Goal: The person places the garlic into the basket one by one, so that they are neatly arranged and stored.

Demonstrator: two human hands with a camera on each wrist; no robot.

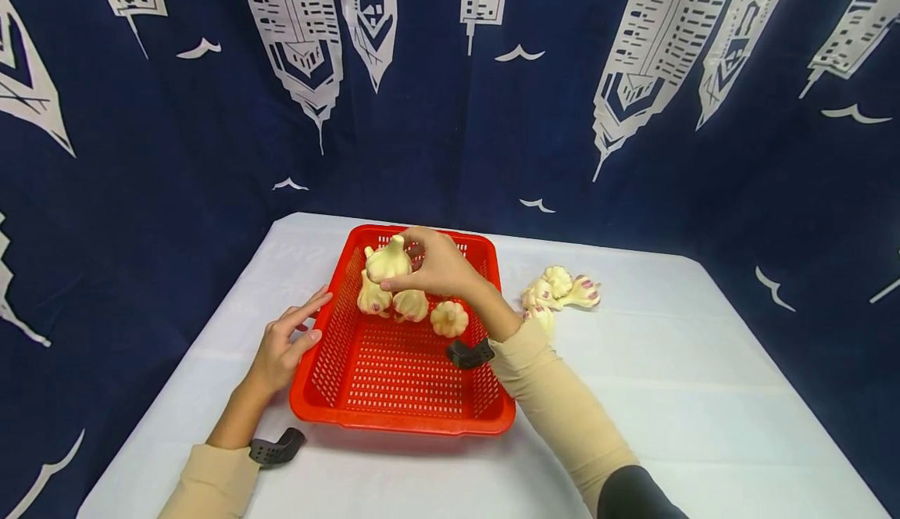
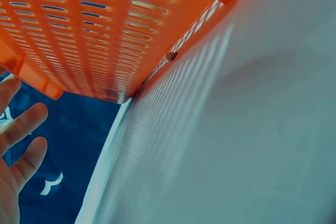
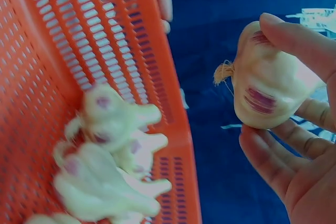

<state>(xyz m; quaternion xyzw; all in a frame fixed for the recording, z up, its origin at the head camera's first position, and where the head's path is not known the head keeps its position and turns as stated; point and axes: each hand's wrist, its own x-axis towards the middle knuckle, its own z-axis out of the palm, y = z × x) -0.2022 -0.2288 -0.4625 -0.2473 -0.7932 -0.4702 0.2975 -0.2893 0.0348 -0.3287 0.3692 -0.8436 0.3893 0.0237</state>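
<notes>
My right hand (image 1: 439, 265) grips a garlic bulb (image 1: 388, 261) over the far left part of a red plastic basket (image 1: 404, 427). In the right wrist view, this bulb (image 3: 273, 85) shows purple streaks and a tuft of dry roots, with thumb and fingers on opposite sides of it. Several other garlic bulbs (image 1: 448, 319) lie inside the basket, toward its far end. At the basket's left rim rests my left hand (image 1: 280, 351), its fingers spread and loosely bent. The left wrist view shows the fingers (image 2: 29, 121) beside the slotted basket wall (image 2: 100, 30).
A group of several garlic bulbs (image 1: 555, 288) lies on the white table (image 1: 668, 394) right of the basket, partly behind the right forearm. Dark blue fabric (image 1: 450, 144) with white building prints hangs behind the table. Each wrist wears a black band (image 1: 277, 449).
</notes>
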